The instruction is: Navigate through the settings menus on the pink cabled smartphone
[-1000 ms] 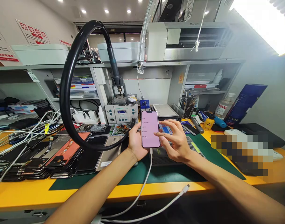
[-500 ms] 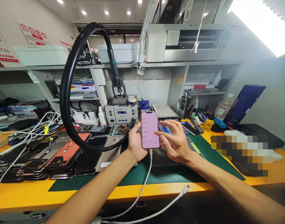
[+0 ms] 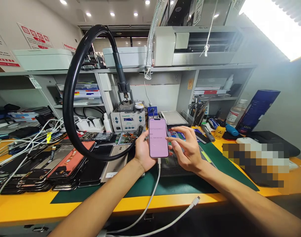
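Note:
My left hand [image 3: 142, 152] grips a smartphone [image 3: 158, 137] upright above the green mat [image 3: 150, 184]; its pink screen is lit with a few lines of text. A white cable [image 3: 150, 197] is plugged into the phone's bottom and hangs over the bench edge. My right hand [image 3: 187, 149] hovers just right of the phone, fingers loosely curled and apart, forefinger tip at the screen's right edge. It holds nothing.
Several phones and back covers [image 3: 66, 163] lie stacked at left among white cables [image 3: 24, 141]. A thick black hose loop [image 3: 71, 95] rises from a rework station [image 3: 128, 119]. Tools and bottles [image 3: 219, 128] sit at right. A loose white cable end [image 3: 196, 200] lies at the yellow bench edge.
The phone's screen changed from a list of lines to a sparser page. My right hand's fingers lifted slightly off the screen and shifted right.

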The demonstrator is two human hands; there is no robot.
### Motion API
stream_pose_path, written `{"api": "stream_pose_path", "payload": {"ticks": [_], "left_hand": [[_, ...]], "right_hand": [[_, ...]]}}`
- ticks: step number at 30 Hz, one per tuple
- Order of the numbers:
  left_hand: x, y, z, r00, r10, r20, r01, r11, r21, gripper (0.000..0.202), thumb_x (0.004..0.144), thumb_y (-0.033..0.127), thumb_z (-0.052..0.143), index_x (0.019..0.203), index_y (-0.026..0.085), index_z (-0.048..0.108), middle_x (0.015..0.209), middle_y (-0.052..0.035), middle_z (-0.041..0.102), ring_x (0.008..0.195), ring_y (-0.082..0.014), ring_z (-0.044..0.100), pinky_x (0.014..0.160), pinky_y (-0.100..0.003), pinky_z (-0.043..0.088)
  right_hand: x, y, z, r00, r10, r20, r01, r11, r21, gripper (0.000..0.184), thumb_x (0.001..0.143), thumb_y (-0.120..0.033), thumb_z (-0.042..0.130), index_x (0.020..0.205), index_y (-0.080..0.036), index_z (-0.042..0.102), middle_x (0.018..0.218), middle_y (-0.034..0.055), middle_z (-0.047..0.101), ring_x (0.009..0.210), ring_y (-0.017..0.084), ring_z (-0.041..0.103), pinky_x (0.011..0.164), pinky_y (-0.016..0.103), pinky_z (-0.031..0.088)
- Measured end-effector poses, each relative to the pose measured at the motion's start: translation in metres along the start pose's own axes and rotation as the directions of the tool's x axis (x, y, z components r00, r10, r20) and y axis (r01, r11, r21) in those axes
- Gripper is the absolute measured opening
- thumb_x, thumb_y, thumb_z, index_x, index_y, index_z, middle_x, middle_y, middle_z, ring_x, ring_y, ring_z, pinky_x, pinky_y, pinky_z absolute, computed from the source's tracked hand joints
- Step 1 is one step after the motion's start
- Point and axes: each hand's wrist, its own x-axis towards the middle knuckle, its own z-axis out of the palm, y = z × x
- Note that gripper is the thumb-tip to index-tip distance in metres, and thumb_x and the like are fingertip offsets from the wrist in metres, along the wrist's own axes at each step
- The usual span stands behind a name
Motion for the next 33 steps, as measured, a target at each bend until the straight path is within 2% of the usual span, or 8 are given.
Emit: {"api": "stream_pose_path", "payload": {"ticks": [8, 14, 19, 22, 26, 33], "left_hand": [[-0.001, 0.0, 0.001, 1.0, 0.007, -0.004, -0.007, 1.0, 0.001, 0.056, 0.099, 0.052, 0.042, 0.119, 0.009, 0.072, 0.107, -0.0213, 0.075, 0.094, -0.036, 0.073, 0.086, -0.052, 0.057], [-0.001, 0.001, 0.008, 0.988, 0.065, -0.143, -0.068, 0.998, -0.011, 0.048, 0.098, 0.045, 0.047, 0.117, 0.008, 0.073, 0.103, -0.0178, 0.077, 0.095, -0.0333, 0.074, 0.087, -0.044, 0.057], [-0.001, 0.0, 0.007, 0.997, 0.048, -0.054, -0.05, 0.999, -0.023, 0.053, 0.1, 0.046, 0.042, 0.124, 0.009, 0.072, 0.106, -0.0185, 0.076, 0.095, -0.0338, 0.074, 0.086, -0.046, 0.057], [0.0, -0.001, 0.005, 0.994, 0.067, -0.085, -0.07, 0.997, -0.033, 0.051, 0.1, 0.044, 0.043, 0.124, 0.008, 0.071, 0.107, -0.018, 0.076, 0.096, -0.0325, 0.074, 0.085, -0.044, 0.058], [-0.001, -0.001, 0.007, 0.984, 0.068, -0.164, -0.075, 0.996, -0.038, 0.049, 0.099, 0.041, 0.047, 0.124, 0.006, 0.071, 0.107, -0.0172, 0.077, 0.093, -0.0302, 0.074, 0.08, -0.038, 0.058], [-0.002, 0.001, 0.013, 0.987, 0.065, -0.149, -0.074, 0.996, -0.055, 0.05, 0.101, 0.04, 0.042, 0.122, 0.005, 0.071, 0.106, -0.018, 0.076, 0.094, -0.0305, 0.074, 0.084, -0.041, 0.058]], "right_hand": [[0.001, -0.002, -0.002, 0.997, -0.074, 0.003, 0.074, 0.997, 0.036, 0.027, 0.092, -0.017, 0.057, 0.103, -0.024, 0.08, 0.123, 0.0125, 0.065, 0.117, 0.031, 0.058, 0.097, 0.055, 0.05], [-0.001, -0.006, -0.001, 0.98, -0.153, 0.126, 0.146, 0.987, 0.065, 0.025, 0.089, -0.023, 0.063, 0.105, -0.03, 0.081, 0.14, 0.0092, 0.061, 0.13, 0.034, 0.051, 0.106, 0.06, 0.047], [-0.001, -0.006, 0.001, 0.964, -0.151, 0.217, 0.146, 0.989, 0.039, 0.029, 0.088, -0.032, 0.066, 0.115, -0.029, 0.079, 0.152, 0.0115, 0.053, 0.145, 0.039, 0.04, 0.114, 0.067, 0.039], [-0.001, -0.006, 0.002, 0.955, -0.163, 0.248, 0.159, 0.987, 0.036, 0.031, 0.091, -0.03, 0.064, 0.12, -0.029, 0.076, 0.145, 0.0116, 0.061, 0.144, 0.037, 0.044, 0.116, 0.068, 0.036], [-0.002, -0.006, 0.003, 0.954, -0.186, 0.236, 0.185, 0.982, 0.026, 0.033, 0.095, -0.021, 0.058, 0.123, -0.027, 0.072, 0.131, 0.0089, 0.071, 0.137, 0.033, 0.053, 0.118, 0.067, 0.036], [-0.003, -0.005, 0.005, 0.954, -0.211, 0.213, 0.211, 0.977, 0.026, 0.034, 0.094, -0.012, 0.054, 0.124, -0.023, 0.067, 0.12, 0.0077, 0.075, 0.128, 0.031, 0.057, 0.114, 0.064, 0.041]]}}
